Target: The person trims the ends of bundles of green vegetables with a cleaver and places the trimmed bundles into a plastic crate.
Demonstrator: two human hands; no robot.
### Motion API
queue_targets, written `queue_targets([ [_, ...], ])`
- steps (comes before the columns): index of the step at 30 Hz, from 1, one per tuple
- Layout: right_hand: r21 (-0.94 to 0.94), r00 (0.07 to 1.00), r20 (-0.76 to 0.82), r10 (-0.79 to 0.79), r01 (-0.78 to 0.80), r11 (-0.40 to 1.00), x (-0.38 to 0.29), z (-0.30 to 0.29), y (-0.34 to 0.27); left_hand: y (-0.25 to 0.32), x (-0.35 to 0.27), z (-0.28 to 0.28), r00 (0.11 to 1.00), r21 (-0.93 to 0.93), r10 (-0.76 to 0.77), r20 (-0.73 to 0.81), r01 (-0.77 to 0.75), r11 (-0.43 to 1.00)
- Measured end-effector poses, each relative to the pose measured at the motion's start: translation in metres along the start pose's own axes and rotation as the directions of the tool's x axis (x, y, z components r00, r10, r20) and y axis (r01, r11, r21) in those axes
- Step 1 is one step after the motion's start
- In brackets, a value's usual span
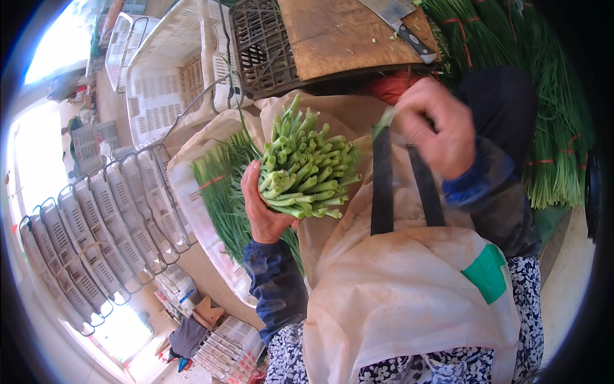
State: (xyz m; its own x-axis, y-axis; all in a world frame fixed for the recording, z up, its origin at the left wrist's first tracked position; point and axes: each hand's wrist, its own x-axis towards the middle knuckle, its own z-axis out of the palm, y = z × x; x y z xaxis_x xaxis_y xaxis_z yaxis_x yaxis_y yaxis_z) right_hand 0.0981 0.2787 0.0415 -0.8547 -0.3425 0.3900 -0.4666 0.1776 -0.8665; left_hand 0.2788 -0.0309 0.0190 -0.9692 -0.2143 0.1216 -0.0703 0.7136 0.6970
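My left hand (261,206) grips a thick bunch of green leafy-vegetable stems (309,168) from its left side. The cut ends face up towards me, over my beige apron (393,278). To the right, my right hand (439,127) is apart from the bunch and blurred by motion. A small pale green strip of leaf or stem (385,120) is pinched in its fingertips. Beneath and beyond the left hand is a white plastic crate (206,129) holding long green bundles (225,192), one tied with a red band. The leafy end of the held bunch is mostly hidden.
A kitchen knife (410,38) lies on a wooden cutting board (336,38) over a dark plastic crate (264,48). Red-banded bundles of long green stalks (551,158) are heaped at right. White crates (163,96) stand at upper left; several nested crates with wire handles (105,235) are at left.
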Motion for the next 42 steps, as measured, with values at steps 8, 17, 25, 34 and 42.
queue_targets([
  [8, -0.625, 0.962, 0.246, 0.115, 0.067, 0.778, -0.02, -0.03, 0.082, -0.017, -0.016, 0.009, 0.997, 0.056, -0.041, -0.065, 0.045, 0.997],
  [17, 0.39, 0.945, 0.298, -0.136, 0.009, 0.921, 0.004, 0.047, -0.025, 0.004, -0.008, 0.011, 0.962, 0.132, 0.205, -0.182, -0.183, 0.974],
  [25, 0.131, 0.989, 0.134, -0.061, 0.044, 0.99, 0.02, 0.031, -0.025, 0.01, 0.0, 0.01, 0.951, 0.232, 0.272, -0.15, -0.234, 0.944],
  [34, 0.215, 0.93, 0.253, -0.268, 0.216, 0.952, 0.019, 0.042, -0.042, 0.013, 0.002, 0.011, 0.944, 0.237, 0.29, -0.158, -0.249, 0.939],
  [42, 0.273, 0.951, 0.173, -0.255, 0.203, 0.94, 0.006, 0.053, -0.036, 0.014, 0.003, 0.011, 0.948, 0.248, 0.278, -0.154, -0.235, 0.94],
])
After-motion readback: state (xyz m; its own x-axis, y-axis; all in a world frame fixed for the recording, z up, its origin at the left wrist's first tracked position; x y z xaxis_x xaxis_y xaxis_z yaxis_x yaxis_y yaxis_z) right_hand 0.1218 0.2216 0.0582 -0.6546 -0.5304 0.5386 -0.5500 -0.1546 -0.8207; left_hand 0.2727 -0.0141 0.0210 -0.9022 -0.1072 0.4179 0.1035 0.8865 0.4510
